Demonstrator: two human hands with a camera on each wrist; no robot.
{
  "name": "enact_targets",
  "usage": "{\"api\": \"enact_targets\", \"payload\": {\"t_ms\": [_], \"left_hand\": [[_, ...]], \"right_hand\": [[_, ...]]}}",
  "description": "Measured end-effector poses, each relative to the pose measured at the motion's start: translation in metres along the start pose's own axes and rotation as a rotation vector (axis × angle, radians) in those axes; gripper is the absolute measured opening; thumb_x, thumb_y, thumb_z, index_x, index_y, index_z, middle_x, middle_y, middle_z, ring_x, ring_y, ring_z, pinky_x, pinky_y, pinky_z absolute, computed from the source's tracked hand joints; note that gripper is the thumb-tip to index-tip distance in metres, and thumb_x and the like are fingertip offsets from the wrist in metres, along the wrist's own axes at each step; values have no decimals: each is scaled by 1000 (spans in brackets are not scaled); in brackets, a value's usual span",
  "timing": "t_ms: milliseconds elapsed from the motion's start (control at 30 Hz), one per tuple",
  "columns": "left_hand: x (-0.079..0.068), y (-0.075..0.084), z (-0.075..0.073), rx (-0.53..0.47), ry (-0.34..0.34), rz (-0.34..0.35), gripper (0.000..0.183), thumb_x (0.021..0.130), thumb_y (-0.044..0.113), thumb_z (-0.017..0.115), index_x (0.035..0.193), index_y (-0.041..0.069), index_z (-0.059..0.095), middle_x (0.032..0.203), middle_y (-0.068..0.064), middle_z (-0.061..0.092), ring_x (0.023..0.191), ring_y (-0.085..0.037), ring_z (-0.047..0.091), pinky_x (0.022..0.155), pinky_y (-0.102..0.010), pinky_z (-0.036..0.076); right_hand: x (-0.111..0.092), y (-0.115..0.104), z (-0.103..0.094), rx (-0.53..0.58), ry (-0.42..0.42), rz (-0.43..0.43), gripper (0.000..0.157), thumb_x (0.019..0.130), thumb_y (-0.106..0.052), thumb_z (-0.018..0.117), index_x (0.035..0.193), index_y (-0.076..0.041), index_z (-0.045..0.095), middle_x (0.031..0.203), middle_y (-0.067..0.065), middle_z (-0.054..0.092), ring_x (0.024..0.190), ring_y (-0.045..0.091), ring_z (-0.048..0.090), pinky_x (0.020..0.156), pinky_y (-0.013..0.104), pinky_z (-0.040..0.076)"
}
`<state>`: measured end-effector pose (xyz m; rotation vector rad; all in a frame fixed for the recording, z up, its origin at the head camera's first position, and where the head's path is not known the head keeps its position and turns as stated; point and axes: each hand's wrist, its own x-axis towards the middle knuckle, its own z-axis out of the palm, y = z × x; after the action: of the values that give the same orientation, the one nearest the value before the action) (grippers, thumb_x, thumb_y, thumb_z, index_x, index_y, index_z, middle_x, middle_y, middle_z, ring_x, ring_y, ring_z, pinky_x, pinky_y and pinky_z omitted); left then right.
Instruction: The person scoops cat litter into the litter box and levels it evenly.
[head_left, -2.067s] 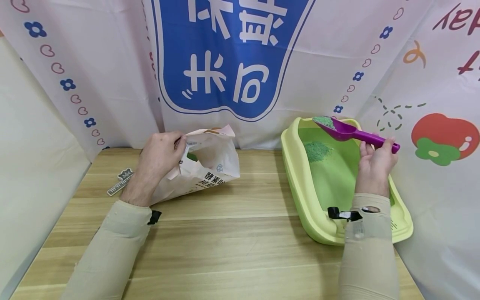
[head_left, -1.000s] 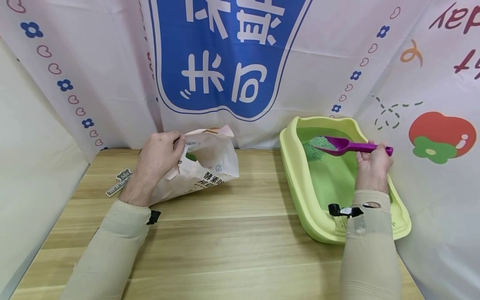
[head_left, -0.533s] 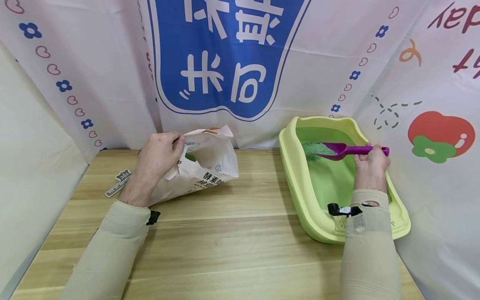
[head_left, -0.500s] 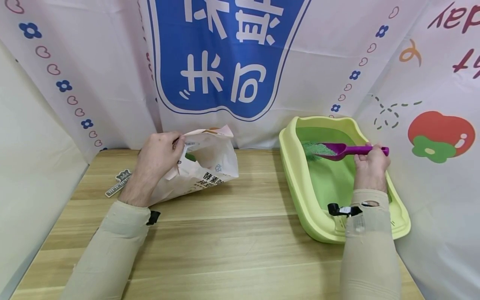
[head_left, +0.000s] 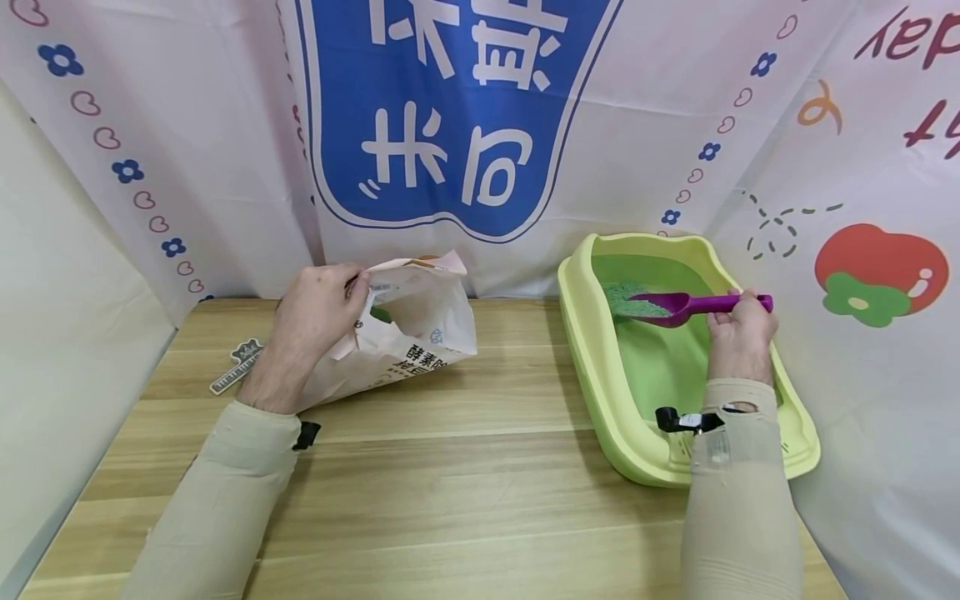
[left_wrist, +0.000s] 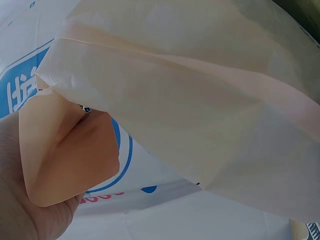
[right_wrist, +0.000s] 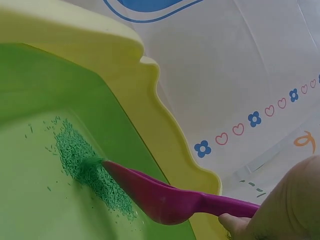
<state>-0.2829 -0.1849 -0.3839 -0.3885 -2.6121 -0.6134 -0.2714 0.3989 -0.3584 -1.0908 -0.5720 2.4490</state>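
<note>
My right hand (head_left: 742, 337) grips the handle of a purple scoop (head_left: 678, 308) over the inside of a light green litter box (head_left: 588, 383). Green pellets lie in the scoop's bowl. In the right wrist view, some blur off the lip of the scoop (right_wrist: 160, 200) onto a heap of green pellets (right_wrist: 112, 192) on the box floor. On the left, my left hand (head_left: 311, 321) pinches the top edge of a white printed bag (head_left: 367, 371). The bag leans with its mouth gaping, and something green shows inside. In the left wrist view, the bag's pale side (left_wrist: 175, 115) fills much of the picture.
A small grey bear-topped flat piece with ruler-like marks (head_left: 238, 365) lies left of the bag, partly behind my left wrist. The wooden table (head_left: 465, 500) spans between bag and box. Printed white cloth (head_left: 517, 267) hangs behind and to the right.
The scoop has come down from the box's far rim into the box, toward me, and tilted over the heap; its load has shrunk. My left hand and the bag stay put.
</note>
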Motion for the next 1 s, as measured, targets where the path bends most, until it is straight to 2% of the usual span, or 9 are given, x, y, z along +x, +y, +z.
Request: {"api": "enact_targets", "payload": {"t_ms": [200, 333, 433, 600, 667, 767, 867, 933, 1000], "left_hand": [[0, 0, 0, -2, -8, -7, 31, 108, 26, 55, 113, 5, 77, 106, -19, 80, 95, -41, 78, 82, -57, 61], [0, 0, 0, -2, -14, -16, 31, 109, 27, 54, 115, 6, 77, 107, -19, 80, 96, -40, 78, 83, -56, 61], [0, 0, 0, -3, -18, -21, 32, 109, 27, 54, 115, 7, 77, 108, -18, 80, 97, -40, 78, 84, -57, 61], [1, -1, 1, -6, -24, -24, 32, 109, 28, 54, 115, 7, 77, 109, -18, 80, 97, -40, 78, 84, -56, 61], [1, -1, 1, -5, -26, -24, 32, 109, 28, 54, 116, 7, 77, 109, -18, 80, 97, -40, 78, 84, -56, 61], [1, -2, 1, -4, -27, -24, 32, 109, 28, 54, 116, 7, 77, 109, -19, 80, 98, -40, 78, 85, -57, 61], [1, -2, 1, -2, -28, -26, 32, 109, 28, 54, 117, 7, 77, 110, -19, 80, 99, -41, 78, 85, -57, 61], [1, -2, 1, -1, -29, -28, 31, 109, 28, 54, 117, 7, 76, 110, -19, 80, 99, -41, 78, 85, -57, 61], [1, -2, 0, -1, -30, -29, 31, 109, 28, 55, 117, 7, 76, 110, -19, 80, 98, -41, 78, 85, -57, 61]], "right_hand": [[1, 0, 1, 14, 5, -15, 36, 107, -26, 58, 142, -37, 59, 117, -5, 67, 132, 12, 62, 131, 32, 29], [4, 1, 3, 3, 20, -62, 18, 108, -22, 58, 123, -28, 68, 111, -2, 63, 121, 10, 62, 129, 33, 33], [5, 1, 4, -11, 33, -92, 9, 108, -22, 58, 108, -21, 67, 107, 0, 63, 118, 12, 62, 127, 33, 34], [2, 0, 4, -1, 32, -112, 9, 109, -23, 57, 108, -21, 65, 108, -1, 64, 117, 11, 63, 127, 32, 35], [2, 0, 4, 0, 26, -132, 8, 109, -19, 56, 107, -20, 64, 109, -2, 61, 113, 11, 62, 124, 31, 39], [2, 1, 5, -10, 14, -181, 14, 108, -8, 56, 98, -17, 59, 104, -4, 54, 104, 10, 56, 108, 26, 50], [4, 2, 6, -25, -4, -246, 20, 105, 2, 53, 96, -15, 50, 101, -5, 45, 99, 10, 49, 88, 24, 53], [4, 3, 6, -13, -11, -267, 23, 104, 5, 52, 100, -17, 47, 102, -6, 44, 101, 10, 47, 87, 22, 51], [5, 4, 6, -2, -14, -278, 24, 105, 3, 53, 109, -20, 47, 107, -7, 45, 107, 8, 48, 94, 20, 50]]}}
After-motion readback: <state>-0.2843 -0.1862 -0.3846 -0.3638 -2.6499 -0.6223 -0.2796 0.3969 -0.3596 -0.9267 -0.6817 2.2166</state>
